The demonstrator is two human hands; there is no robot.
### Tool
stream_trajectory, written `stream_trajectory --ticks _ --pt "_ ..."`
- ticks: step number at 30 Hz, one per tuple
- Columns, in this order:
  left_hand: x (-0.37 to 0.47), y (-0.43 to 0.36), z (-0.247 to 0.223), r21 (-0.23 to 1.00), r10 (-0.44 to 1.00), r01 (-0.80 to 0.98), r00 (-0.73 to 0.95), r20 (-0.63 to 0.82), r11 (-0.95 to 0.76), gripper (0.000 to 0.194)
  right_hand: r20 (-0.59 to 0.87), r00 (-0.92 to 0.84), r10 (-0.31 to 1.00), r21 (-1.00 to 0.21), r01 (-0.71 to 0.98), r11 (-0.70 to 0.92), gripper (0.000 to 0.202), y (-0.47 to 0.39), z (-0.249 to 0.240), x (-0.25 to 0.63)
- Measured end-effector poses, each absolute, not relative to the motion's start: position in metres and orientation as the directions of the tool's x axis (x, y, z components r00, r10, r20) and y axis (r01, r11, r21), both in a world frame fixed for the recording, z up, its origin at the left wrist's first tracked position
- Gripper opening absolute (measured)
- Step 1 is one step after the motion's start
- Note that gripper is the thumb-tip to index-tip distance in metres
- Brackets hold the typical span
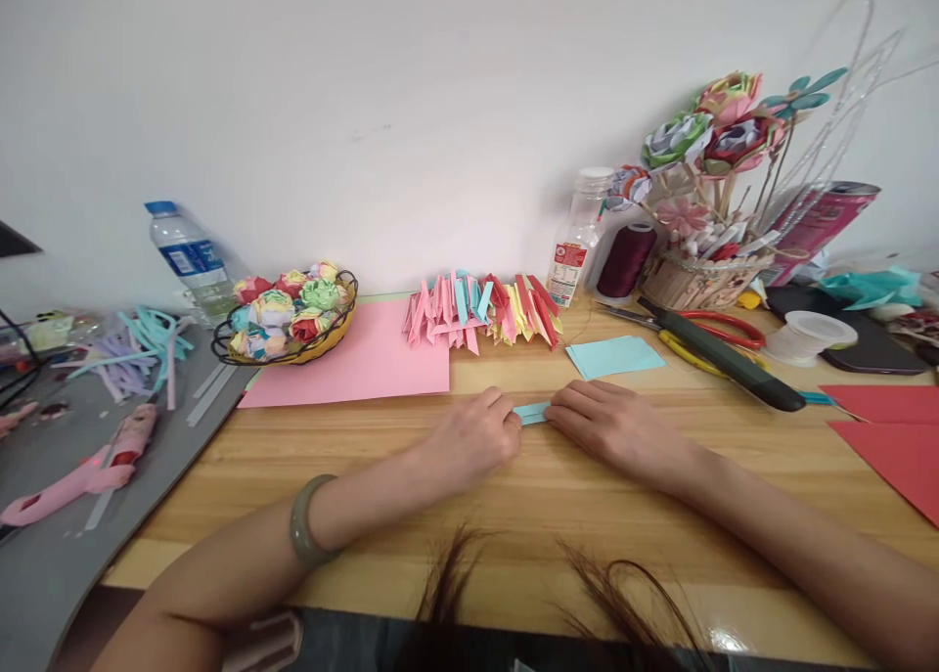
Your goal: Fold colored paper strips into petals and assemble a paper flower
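The left hand [478, 431] and right hand [612, 422] grasp folded blue paper [533, 414] near both ends, probably best for something light, easily creased.

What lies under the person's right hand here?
A blue paper strip runs in at the edge of the right hand, with the wooden table around. The strip's right end and anything else beneath the hand are covered.

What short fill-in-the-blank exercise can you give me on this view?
1. The strip between the left hand and right hand is light ____.
2. A bangle circles the ____ arm.
3. The glue gun is coloured ____.
4. The sheets on the far right are ____.

Missing words: blue; left; pink; red.
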State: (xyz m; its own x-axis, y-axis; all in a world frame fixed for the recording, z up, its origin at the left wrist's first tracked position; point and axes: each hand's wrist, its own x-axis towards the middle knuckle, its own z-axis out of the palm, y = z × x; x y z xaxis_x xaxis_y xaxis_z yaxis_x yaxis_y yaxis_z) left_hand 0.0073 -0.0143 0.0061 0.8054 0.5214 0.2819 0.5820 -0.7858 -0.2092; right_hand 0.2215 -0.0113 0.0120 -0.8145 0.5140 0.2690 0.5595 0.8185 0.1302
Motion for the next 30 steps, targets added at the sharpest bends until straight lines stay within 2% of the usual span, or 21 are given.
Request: stream_trajectory --ticks 2,5,7,9,11,18,30 --pt "0.009 -0.013 0.009 -0.131 0.602 0.651 0.747 0.281 -0.747 0.018 0.288 -0.758 0.585 0.018 0.615 0.788 0.024 -0.009 0.008 0.220" --pt "0.012 -0.012 0.014 0.047 0.747 0.760 0.623 0.231 -0.648 0.019 0.294 -0.658 0.694 -0.184 0.673 0.716 0.023 -0.004 0.002 0.217" --pt "0.012 -0.010 0.016 0.170 0.814 0.797 0.553 0.178 -0.579 0.020 0.268 -0.611 0.745 -0.279 0.691 0.667 0.019 -0.001 -0.001 0.215" --pt "0.012 -0.009 0.017 0.265 0.858 0.816 0.496 0.138 -0.514 0.020 0.235 -0.575 0.783 -0.319 0.716 0.621 0.016 0.001 -0.002 0.213" --pt "0.012 -0.007 0.016 0.313 0.881 0.825 0.458 0.116 -0.470 0.019 0.211 -0.549 0.809 -0.303 0.750 0.588 0.014 0.001 -0.002 0.211" --pt "0.014 -0.004 0.014 0.306 0.908 0.856 0.410 0.092 -0.417 0.014 0.172 -0.454 0.874 -0.154 0.864 0.479 0.015 -0.001 0.003 0.206" --pt "0.013 -0.008 0.015 0.210 0.867 0.842 0.486 0.107 -0.497 0.007 0.154 -0.403 0.902 -0.305 0.849 0.431 0.012 0.002 0.000 0.220"
